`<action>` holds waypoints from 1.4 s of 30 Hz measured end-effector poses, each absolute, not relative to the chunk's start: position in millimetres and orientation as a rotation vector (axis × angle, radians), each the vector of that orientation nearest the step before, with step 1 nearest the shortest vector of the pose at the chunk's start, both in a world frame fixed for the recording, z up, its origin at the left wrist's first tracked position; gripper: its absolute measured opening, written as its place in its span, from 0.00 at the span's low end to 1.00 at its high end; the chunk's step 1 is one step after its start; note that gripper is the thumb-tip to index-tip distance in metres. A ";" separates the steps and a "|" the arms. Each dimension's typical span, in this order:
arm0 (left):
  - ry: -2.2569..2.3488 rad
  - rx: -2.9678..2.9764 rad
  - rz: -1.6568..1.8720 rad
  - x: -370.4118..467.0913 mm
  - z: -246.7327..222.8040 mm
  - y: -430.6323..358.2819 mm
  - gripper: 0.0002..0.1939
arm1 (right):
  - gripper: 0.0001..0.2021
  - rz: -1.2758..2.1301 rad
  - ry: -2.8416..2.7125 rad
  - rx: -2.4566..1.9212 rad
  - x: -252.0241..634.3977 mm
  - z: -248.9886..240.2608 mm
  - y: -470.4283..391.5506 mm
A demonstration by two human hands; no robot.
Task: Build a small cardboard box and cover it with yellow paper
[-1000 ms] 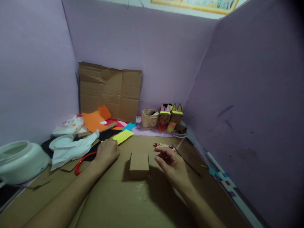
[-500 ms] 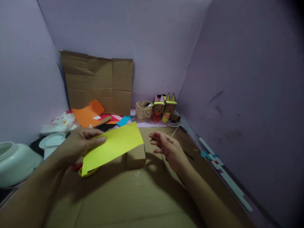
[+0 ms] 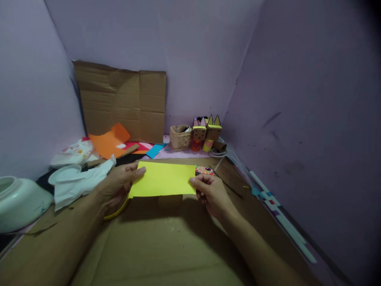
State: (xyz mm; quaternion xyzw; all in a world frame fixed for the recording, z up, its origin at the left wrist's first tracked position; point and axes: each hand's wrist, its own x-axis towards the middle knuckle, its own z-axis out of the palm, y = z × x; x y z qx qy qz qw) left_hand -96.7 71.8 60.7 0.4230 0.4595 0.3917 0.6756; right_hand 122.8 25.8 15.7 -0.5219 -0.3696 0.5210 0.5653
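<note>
A yellow paper strip (image 3: 165,179) is stretched level between both hands above the cardboard-covered table (image 3: 166,254). My left hand (image 3: 120,184) pinches its left end, thumb on top. The right end is gripped between thumb and fingers of my right hand (image 3: 211,192). Below and behind the paper, a small cardboard box (image 3: 170,201) is mostly hidden. A yellow ring-shaped handle (image 3: 117,211) shows beneath my left hand. Part of a colourful patterned item (image 3: 204,170) appears just beyond my right hand.
Cardboard (image 3: 123,103) leans on the back wall, with orange paper (image 3: 110,140) before it. A woven basket (image 3: 180,139) and two cat-like figures (image 3: 213,133) stand at the back. White tissue (image 3: 83,186) and a white pot (image 3: 22,202) are at left.
My right hand has closed on the paper's right end. The yellow paper has swung from a slant to level and shifted right with my left hand.
</note>
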 end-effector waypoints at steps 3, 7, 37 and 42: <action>1.070 0.866 0.923 -92.4 52.5 74.9 0.04 | 0.15 1.267 -0.804 -1.244 122.3 13.8 28.5; 1.162 0.876 1.104 -90.2 41.4 80.6 0.06 | 0.17 1.321 -0.807 -1.239 121.5 11.8 32.3; 1.514 0.931 0.979 -103.7 26.9 63.5 0.16 | 0.17 1.271 -0.976 -1.408 113.9 -5.8 39.5; 1.524 0.989 0.879 -109.3 16.7 68.4 0.13 | 0.16 1.300 -1.007 -1.443 111.6 -9.1 39.1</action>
